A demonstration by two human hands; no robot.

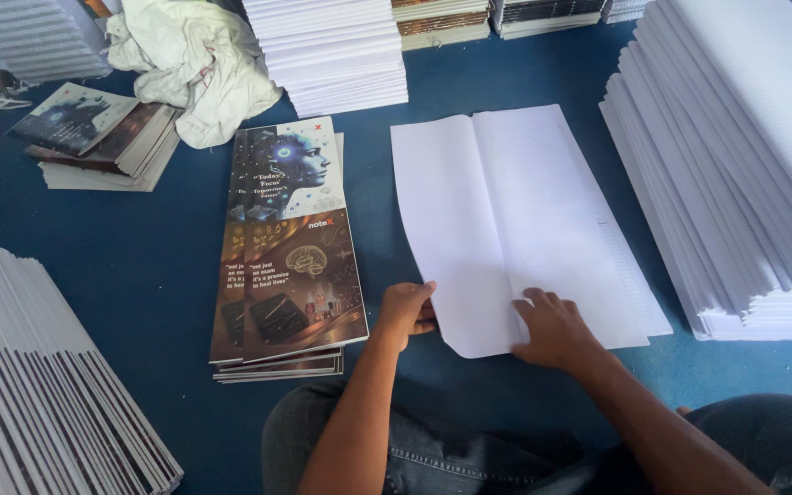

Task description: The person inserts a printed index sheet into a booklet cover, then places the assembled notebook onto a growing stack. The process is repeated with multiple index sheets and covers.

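A batch of white ruled sheets [506,211] lies spread open on the blue surface in front of me, with a fold line down its middle. My left hand [405,313] grips the near left edge of these sheets. My right hand [554,328] presses flat on their near part, fingers apart. Just left of my left hand sits a pile of printed notebook covers [288,247], dark with a face and a brain picture.
A tall fanned stack of white sheets [744,156] stands at the right, another stack [327,50] at the back, a leaning row of bound books [38,385] at the near left. A crumpled white cloth [194,64] and several covers [103,133] lie at the back left.
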